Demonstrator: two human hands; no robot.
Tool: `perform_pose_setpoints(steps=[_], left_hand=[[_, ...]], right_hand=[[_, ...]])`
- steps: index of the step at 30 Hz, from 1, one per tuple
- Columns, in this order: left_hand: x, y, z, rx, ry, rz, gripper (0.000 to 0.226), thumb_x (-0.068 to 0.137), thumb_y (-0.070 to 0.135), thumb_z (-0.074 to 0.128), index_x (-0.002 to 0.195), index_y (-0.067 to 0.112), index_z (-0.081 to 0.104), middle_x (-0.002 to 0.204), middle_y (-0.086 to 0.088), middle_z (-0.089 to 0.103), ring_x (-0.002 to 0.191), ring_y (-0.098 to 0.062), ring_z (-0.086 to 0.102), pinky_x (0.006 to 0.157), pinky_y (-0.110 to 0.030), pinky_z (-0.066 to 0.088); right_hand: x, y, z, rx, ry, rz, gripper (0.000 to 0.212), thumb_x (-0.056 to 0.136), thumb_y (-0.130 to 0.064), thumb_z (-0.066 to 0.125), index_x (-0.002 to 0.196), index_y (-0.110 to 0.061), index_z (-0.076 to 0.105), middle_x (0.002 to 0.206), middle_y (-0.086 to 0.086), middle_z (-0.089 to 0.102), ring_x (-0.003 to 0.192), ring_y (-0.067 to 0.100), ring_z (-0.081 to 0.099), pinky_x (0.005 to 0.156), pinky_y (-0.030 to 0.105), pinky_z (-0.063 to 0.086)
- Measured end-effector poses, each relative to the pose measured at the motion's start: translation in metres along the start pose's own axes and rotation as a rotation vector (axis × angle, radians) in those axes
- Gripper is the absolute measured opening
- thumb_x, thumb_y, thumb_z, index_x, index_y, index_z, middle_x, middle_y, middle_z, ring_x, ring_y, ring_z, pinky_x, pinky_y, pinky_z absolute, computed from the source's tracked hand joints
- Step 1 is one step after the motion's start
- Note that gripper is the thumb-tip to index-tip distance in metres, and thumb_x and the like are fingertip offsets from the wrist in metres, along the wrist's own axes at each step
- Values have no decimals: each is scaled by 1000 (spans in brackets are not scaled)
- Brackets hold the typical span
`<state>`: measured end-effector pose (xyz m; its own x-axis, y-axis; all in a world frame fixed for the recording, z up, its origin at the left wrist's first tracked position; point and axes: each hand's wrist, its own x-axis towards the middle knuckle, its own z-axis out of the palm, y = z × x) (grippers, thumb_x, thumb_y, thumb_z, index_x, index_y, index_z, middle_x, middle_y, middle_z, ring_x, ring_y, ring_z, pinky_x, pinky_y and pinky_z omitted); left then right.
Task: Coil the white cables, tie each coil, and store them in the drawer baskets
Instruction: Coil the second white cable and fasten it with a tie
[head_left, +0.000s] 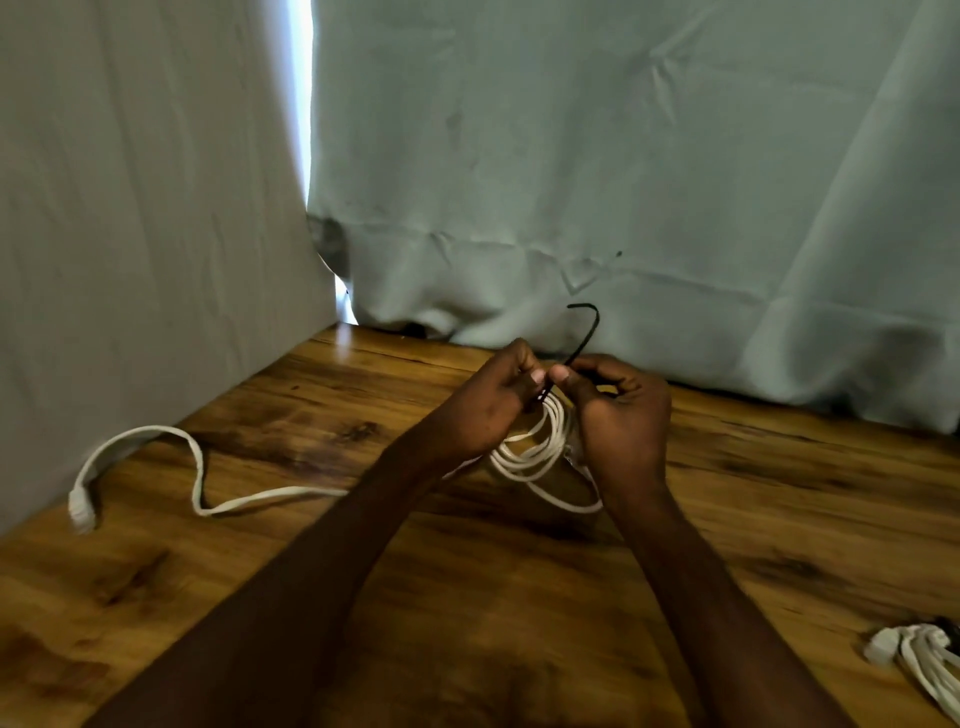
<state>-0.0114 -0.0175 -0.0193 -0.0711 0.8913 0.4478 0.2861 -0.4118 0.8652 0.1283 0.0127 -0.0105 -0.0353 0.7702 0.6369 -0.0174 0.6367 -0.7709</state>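
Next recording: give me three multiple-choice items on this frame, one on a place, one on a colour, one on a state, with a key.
1. Where does the loose cable end lie?
A. on the wooden table, left of the arms
B. in a drawer
C. over the right forearm

2. What colour is the tie?
A. white
B. red
C. black

3. What are both hands doing?
A. lying flat
B. pinching the tie at the white coil
C. hanging idle

Key: A, its connector rests on the wood; C, dark strand sticking up; B, left hand and right hand meet there.

One head-worn view looks forward and down, close over the wooden table (291, 395), edges somewhat blurred.
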Motion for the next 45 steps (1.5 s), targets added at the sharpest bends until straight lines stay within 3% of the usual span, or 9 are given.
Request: perform_pose_setpoints(steps=[5, 12, 17, 23, 28, 34, 38, 42, 45], left_hand=[[0, 5, 1, -47, -171, -62, 11, 99, 31, 55, 99, 21, 55, 87, 1, 56, 86, -14, 52, 82, -38, 45], [-3, 4, 9, -26, -287, 1, 34, 98, 3, 60, 113, 18, 34, 108, 2, 63, 89, -1, 61, 74, -19, 51], [-7, 3, 21, 224, -175, 188, 29, 98, 0, 60, 120, 8, 44, 101, 18, 62, 86, 9, 58, 74, -20, 47], [-4, -1, 27, 499, 2, 290, 33, 94, -4, 54, 113, 23, 49, 108, 5, 67, 93, 3, 68, 80, -33, 56], [-2, -4, 24, 519, 219, 402, 27, 88, -8, 64, 105, 11, 60, 107, 8, 56, 89, 19, 56, 77, -3, 40], [2, -2, 4, 258, 396, 245, 13, 88, -4, 62, 92, 7, 65, 83, -2, 70, 70, -10, 70, 59, -36, 57], [6, 0, -1, -11, 304, 2, 14, 83, -1, 77, 86, 3, 64, 73, -11, 72, 53, -17, 63, 48, -35, 55], [6, 7, -14, -265, 124, -200, 24, 85, -5, 76, 100, -12, 59, 94, -40, 68, 58, -26, 64, 57, -33, 58], [3, 13, -22, -409, 68, -301, 26, 83, -5, 76, 105, -7, 63, 88, -33, 70, 62, -25, 69, 61, -34, 62]], right_hand=[[7, 10, -6, 66, 41, 154, 10, 77, -6, 85, 77, -14, 80, 82, 8, 77, 79, 19, 72, 75, 35, 58], [13, 12, -11, 292, 77, 516, 4, 79, 4, 77, 80, 1, 77, 81, 24, 74, 72, 31, 69, 74, 48, 56], [12, 5, -12, 369, 52, 603, 15, 69, 17, 62, 76, 7, 71, 76, 27, 63, 72, 35, 59, 66, 42, 48], [12, 4, -13, 437, 26, 711, 14, 71, 14, 69, 67, 2, 63, 75, 25, 57, 69, 30, 56, 69, 47, 48], [9, 7, -9, 335, -17, 474, 12, 91, -10, 75, 90, 2, 77, 83, 21, 76, 68, 25, 72, 69, 34, 59], [9, -2, -13, 170, -203, 267, 21, 86, 7, 75, 106, 1, 74, 97, 11, 79, 87, 12, 76, 73, 17, 57], [8, 3, -12, 97, -219, 169, 19, 83, 6, 78, 95, -9, 77, 93, 3, 80, 87, 12, 75, 75, 21, 57], [7, 7, -12, -30, -233, 31, 25, 85, 6, 74, 85, -18, 77, 88, -1, 79, 89, 16, 75, 83, 28, 58], [4, 11, -11, -72, -238, -32, 22, 88, 5, 70, 89, -17, 76, 89, -3, 78, 89, 16, 74, 81, 33, 59]])
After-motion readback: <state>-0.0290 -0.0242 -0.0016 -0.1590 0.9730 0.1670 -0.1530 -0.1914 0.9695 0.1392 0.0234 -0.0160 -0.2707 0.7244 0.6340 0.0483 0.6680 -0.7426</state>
